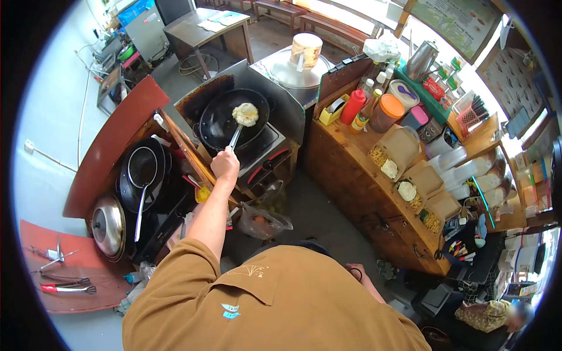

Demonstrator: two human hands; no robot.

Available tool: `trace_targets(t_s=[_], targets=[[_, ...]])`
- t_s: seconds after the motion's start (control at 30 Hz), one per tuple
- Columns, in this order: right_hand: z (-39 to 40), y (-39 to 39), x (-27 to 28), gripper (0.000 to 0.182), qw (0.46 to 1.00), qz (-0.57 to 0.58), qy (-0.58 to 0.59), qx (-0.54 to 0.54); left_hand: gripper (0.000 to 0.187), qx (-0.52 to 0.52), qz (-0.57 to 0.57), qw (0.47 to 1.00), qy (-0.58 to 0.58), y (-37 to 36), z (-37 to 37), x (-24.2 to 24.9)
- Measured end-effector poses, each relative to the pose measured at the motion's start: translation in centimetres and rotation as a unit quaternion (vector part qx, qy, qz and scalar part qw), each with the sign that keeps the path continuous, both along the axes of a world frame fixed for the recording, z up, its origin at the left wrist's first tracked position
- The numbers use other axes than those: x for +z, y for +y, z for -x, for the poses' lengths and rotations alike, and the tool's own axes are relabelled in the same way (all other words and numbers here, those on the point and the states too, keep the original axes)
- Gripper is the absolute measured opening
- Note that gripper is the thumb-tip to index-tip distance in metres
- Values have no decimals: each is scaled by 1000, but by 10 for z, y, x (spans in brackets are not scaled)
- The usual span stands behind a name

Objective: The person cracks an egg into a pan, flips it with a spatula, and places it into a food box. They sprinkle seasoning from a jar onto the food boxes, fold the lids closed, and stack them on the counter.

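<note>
Left hand (225, 164) grips one spatula (235, 137) bearing one fried egg (246, 114).

The person wears a short-sleeved shirt (281, 298) of a mustard, ochre-brown cloth that fills the lower middle of the view, from about seven o'clock round to five o'clock. The cloth looks plain and fairly thick, with soft folds across the chest. A flat patch pocket (249, 284) is sewn on the front, its top edge marked by a seam, and above it sits a small pale embroidered line figure, fan-like in shape. On the pocket there is a small light-blue printed mark, too small to read. The left sleeve (187, 263) ends above the elbow in a turned hem, and the left forearm (212, 207) beyond it is bare, with no watch, band or glove on the left hand (225, 164).
</note>
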State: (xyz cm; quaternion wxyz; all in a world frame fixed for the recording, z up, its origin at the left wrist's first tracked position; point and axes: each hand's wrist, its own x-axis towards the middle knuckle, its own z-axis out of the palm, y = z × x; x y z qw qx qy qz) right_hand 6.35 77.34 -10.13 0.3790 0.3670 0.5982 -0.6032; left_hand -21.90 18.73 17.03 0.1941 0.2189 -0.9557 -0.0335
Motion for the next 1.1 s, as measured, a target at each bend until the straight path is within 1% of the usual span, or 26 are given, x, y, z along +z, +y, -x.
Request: trace_targets(t_s=[0.03,0.07,0.13,0.23,0.27,0.33,0.37,0.4,0.43,0.47,0.5,0.53,0.57,0.6,0.63,0.7,0.77,0.8,0.83,0.87,0.9,0.93,0.97,1.0,1.03,1.1], targets=[[-3,-7,9,27,999,28,-3,-17,21,-3,0,1000,0,-2,0,1],[-8,-17,16,27,999,28,-3,-21,21,-6,0,1000,-1,-5,0,1],[-19,-40,30,25,999,-46,14,-2,21,-14,2,1000,-7,-10,0,2],[-34,-67,37,22,997,-70,-1,-13,20,-24,6,1000,-10,-20,2,1],[-40,-74,40,22,997,-70,-2,-17,20,-27,9,1000,-7,-23,2,0],[-56,-81,35,19,997,-21,46,-58,20,-38,9,999,-8,-30,3,0],[-60,-86,31,19,997,-21,46,-62,19,-44,10,999,-10,-33,4,0],[-72,-78,-5,18,991,-53,105,57,19,-48,10,999,-10,-36,4,1],[-81,-76,-25,17,967,-84,163,175,19,-51,12,999,-8,-38,4,2],[-82,-88,-10,17,968,-84,163,172,20,-54,14,998,-6,-41,4,2],[-80,-104,17,16,991,-71,96,63,20,-58,14,998,-7,-45,5,1],[-80,-115,32,15,997,-57,27,-47,20,-61,13,998,-6,-48,5,1],[-82,-123,37,15,997,-57,27,-51,20,-64,12,998,-4,-51,6,1],[-88,-124,27,14,996,-47,35,-63,20,-68,12,998,-4,-53,6,4],[-92,-126,20,13,996,-38,43,-75,19,-59,-11,998,-17,-55,5,9],[-98,-129,10,11,995,-23,52,-79,19,-54,-34,997,-30,-60,5,14],[-104,-134,7,9,995,-8,62,-83,18,-42,-104,993,-22,-70,7,14],[-105,-138,10,9,995,-23,48,-89,19,-22,-140,989,-31,-73,10,15],[-105,-142,12,10,994,-38,34,-96,19,-28,-139,989,-31,-77,12,16],[-105,-147,14,15,992,-44,35,-110,19,-30,-159,986,-32,-82,13,17],[-109,-147,10,15,992,-43,34,-115,19,-31,-179,983,-32,-86,14,17],[-113,-142,0,16,995,-62,76,-32,19,-18,-208,978,-24,-89,17,18],[-117,-138,-10,17,989,-80,117,51,19,-22,-208,978,-25,-93,18,18],[-119,-139,-10,18,978,-92,163,95,20,-25,-229,973,-18,-98,21,15],[-120,-143,-11,18,978,-92,163,91,21,-28,-251,968,-12,-103,24,12],[-119,-146,-7,24,994,-68,81,-1,21,-34,-258,966,5,-112,30,7]])
